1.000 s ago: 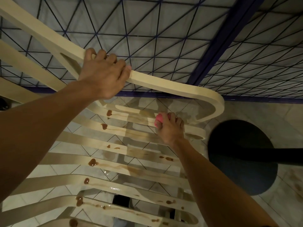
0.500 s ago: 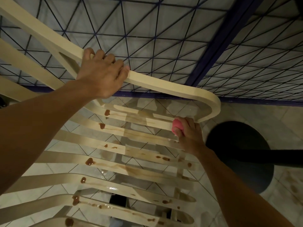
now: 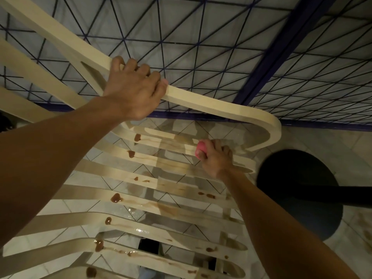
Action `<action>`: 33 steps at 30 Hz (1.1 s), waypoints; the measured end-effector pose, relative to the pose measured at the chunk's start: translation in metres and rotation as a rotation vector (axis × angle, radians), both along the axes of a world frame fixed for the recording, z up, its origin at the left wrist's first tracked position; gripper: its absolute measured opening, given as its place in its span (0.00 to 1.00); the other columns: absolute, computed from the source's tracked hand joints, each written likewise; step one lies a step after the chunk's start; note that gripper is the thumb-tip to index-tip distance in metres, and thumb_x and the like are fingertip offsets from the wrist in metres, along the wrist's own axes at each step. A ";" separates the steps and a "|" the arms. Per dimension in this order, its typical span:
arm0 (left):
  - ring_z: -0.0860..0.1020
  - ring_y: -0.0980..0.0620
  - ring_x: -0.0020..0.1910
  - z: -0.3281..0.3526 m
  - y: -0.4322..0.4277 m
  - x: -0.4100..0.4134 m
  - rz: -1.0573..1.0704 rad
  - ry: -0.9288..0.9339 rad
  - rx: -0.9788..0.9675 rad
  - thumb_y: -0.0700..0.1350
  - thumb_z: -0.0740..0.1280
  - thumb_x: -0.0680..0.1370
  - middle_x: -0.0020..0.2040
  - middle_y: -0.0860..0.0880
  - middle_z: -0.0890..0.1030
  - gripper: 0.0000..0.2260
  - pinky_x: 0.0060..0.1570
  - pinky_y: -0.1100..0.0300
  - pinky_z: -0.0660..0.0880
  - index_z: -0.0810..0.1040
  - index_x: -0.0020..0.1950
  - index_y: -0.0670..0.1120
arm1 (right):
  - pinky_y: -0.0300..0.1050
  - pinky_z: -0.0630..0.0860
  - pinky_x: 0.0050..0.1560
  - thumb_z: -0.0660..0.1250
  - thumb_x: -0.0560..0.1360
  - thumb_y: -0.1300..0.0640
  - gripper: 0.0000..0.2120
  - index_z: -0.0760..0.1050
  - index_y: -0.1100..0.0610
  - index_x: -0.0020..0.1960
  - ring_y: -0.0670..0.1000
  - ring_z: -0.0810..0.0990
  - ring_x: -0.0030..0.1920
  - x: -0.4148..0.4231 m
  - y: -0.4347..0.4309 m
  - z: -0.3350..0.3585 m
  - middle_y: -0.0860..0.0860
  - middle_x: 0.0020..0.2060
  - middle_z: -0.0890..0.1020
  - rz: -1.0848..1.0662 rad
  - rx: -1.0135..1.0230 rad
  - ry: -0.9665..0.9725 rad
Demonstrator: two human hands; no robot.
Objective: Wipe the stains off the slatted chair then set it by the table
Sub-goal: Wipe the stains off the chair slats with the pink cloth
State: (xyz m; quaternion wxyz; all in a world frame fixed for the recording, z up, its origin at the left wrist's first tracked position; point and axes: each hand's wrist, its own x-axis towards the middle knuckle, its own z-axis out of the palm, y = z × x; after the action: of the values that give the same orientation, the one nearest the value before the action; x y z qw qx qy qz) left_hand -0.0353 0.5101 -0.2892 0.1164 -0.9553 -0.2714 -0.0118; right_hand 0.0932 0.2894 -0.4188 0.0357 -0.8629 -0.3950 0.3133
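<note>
A cream slatted chair [image 3: 203, 101] fills the view, its curved arm running from upper left to a bend at right. My left hand [image 3: 132, 91] grips that arm from above, fingers curled over its far edge. Down on the seat slats, my right hand [image 3: 217, 158] holds a small pink cloth [image 3: 200, 149] pressed against a slat near the seat's right end. Brown stains [image 3: 116, 197] sit in blobs and smeared streaks along several slats, mostly down the left side.
A wall of pale panels crossed by dark blue bars [image 3: 267, 63] stands right behind the chair. A round black base with a dark pole [image 3: 298, 190] sits on the tiled floor at right. Wet pale tiles [image 3: 132, 212] show between the slats.
My right hand with the pink cloth slid right toward the seat's end, then back left a little along the slats. My left hand kept its grip on the arm.
</note>
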 end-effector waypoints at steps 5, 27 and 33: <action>0.72 0.39 0.54 0.001 0.001 0.001 -0.001 0.019 -0.005 0.56 0.42 0.83 0.53 0.41 0.79 0.26 0.60 0.42 0.61 0.76 0.53 0.43 | 0.59 0.59 0.68 0.53 0.84 0.47 0.18 0.60 0.49 0.72 0.64 0.65 0.65 -0.023 0.026 0.001 0.59 0.68 0.63 0.042 -0.009 -0.006; 0.71 0.40 0.55 0.000 0.001 0.002 0.020 0.036 -0.045 0.56 0.43 0.83 0.55 0.43 0.78 0.24 0.61 0.42 0.61 0.75 0.56 0.45 | 0.56 0.67 0.68 0.67 0.79 0.49 0.17 0.70 0.44 0.67 0.60 0.70 0.63 -0.022 0.029 -0.004 0.54 0.65 0.72 -0.073 0.176 0.111; 0.71 0.40 0.57 0.000 0.001 0.002 0.032 0.046 -0.055 0.56 0.44 0.83 0.56 0.43 0.78 0.24 0.62 0.42 0.60 0.75 0.57 0.45 | 0.57 0.63 0.67 0.63 0.80 0.46 0.19 0.67 0.46 0.69 0.63 0.68 0.65 -0.040 0.048 -0.015 0.56 0.67 0.69 -0.045 0.117 0.048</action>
State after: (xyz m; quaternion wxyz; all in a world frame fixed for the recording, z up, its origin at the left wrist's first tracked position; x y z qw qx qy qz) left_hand -0.0330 0.5113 -0.2890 0.0963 -0.9538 -0.2839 0.0195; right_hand 0.0535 0.3373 -0.4333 0.1026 -0.8602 -0.3921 0.3096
